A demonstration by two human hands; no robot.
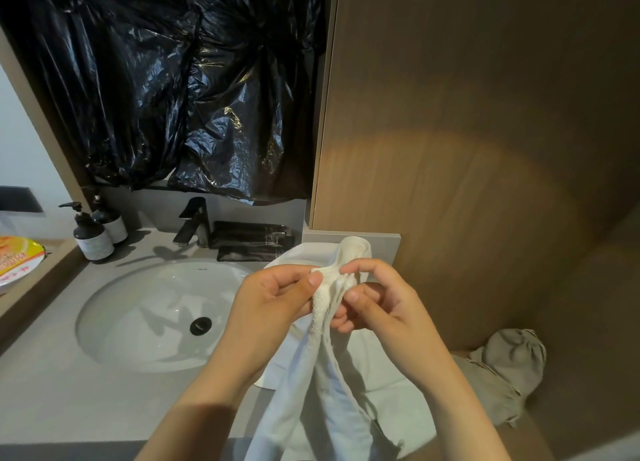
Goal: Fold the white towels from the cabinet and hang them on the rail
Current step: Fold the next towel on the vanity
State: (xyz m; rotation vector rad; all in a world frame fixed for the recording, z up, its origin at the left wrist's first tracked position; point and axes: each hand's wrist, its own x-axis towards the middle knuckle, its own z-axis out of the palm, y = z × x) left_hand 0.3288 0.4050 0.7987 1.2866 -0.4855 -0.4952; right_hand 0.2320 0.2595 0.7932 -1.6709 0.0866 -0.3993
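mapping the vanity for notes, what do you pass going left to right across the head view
noodle bowl → pump bottles → tap → left hand → right hand → grey cloth bundle

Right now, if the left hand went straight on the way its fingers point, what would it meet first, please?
The left hand pinches the white towel; pushing on through that bunch it would probably meet the right hand, though depth is unclear.

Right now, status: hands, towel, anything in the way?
Left hand and right hand both pinch white towel at bunched top edge. Towel hangs down, not folded. Nothing blocks the hands; sink at their left.
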